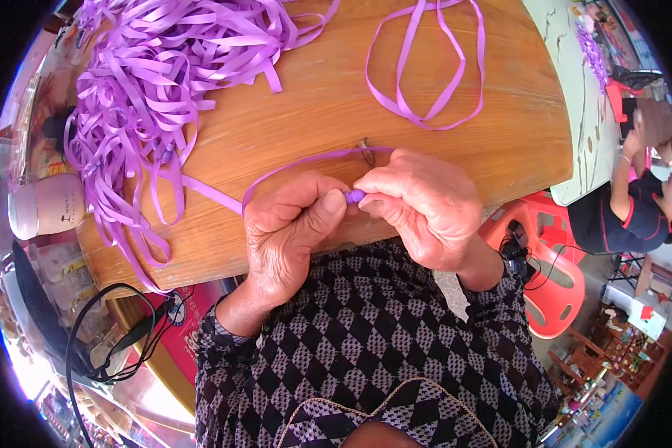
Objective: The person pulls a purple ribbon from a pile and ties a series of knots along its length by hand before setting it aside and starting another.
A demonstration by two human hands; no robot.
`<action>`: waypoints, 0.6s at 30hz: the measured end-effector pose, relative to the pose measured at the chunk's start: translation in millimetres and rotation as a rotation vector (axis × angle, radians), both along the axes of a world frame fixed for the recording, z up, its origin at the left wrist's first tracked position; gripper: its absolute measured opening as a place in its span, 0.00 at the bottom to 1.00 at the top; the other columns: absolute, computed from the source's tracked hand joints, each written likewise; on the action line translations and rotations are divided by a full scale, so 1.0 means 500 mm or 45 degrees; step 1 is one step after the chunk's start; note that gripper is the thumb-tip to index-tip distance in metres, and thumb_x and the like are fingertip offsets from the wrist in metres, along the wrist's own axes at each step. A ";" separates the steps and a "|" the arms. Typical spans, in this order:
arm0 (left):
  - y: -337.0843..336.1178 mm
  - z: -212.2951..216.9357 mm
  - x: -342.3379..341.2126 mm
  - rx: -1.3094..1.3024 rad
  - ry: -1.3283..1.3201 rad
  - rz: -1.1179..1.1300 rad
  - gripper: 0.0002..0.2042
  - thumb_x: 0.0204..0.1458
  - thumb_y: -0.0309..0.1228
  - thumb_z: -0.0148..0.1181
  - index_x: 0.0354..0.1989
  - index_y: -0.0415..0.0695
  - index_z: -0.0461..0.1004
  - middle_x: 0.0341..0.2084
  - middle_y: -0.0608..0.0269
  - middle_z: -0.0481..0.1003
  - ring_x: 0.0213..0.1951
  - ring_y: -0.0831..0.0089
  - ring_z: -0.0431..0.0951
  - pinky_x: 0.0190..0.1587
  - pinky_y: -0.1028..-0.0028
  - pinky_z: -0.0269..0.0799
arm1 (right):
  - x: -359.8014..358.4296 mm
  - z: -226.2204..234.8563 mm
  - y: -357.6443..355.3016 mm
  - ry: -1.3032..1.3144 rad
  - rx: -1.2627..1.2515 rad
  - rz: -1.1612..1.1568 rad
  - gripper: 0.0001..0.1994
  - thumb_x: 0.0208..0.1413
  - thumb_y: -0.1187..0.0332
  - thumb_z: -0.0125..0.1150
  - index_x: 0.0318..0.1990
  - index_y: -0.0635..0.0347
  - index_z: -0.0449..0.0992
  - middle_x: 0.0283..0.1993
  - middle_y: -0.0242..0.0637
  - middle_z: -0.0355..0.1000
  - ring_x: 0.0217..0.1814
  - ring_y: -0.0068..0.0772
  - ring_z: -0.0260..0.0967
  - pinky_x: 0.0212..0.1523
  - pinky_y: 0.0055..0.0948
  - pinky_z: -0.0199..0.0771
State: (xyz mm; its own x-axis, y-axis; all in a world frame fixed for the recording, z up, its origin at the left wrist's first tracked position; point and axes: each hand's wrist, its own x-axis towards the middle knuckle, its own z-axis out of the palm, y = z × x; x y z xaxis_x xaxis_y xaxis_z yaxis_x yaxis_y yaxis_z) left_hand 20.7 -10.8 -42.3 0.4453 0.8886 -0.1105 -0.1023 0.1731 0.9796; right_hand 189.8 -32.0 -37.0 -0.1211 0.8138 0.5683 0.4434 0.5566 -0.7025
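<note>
Both hands meet above the near edge of the wooden table. My left hand (291, 228) is closed, its thumb and forefinger pinching one end of a small purple plastic piece (354, 196). At its other end my right hand (425, 205) pinches too, with the fingers curled in. A thin purple ribbon (299, 160) arcs behind the hands, from the left hand to the right. Another length of ribbon runs from the left hand toward a big heap of purple ribbons (164, 67) at the far left. The fingertips partly hide the piece.
Loops of purple ribbon (479, 60) lie on the wooden table (523, 127) at the far right. A pale cup (48, 205) is by the left edge. Red plastic chairs (556, 299) and another person (623, 209) are to the right. Black cables (119, 366) hang at left.
</note>
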 end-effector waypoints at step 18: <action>0.004 -0.017 0.009 0.493 0.133 -0.049 0.03 0.50 0.21 0.56 0.29 0.33 0.72 0.18 0.60 0.68 0.22 0.70 0.66 0.25 0.75 0.61 | -0.001 -0.031 -0.019 -0.229 0.156 -0.115 0.10 0.39 0.80 0.63 0.31 0.68 0.71 0.19 0.38 0.62 0.17 0.37 0.59 0.16 0.31 0.54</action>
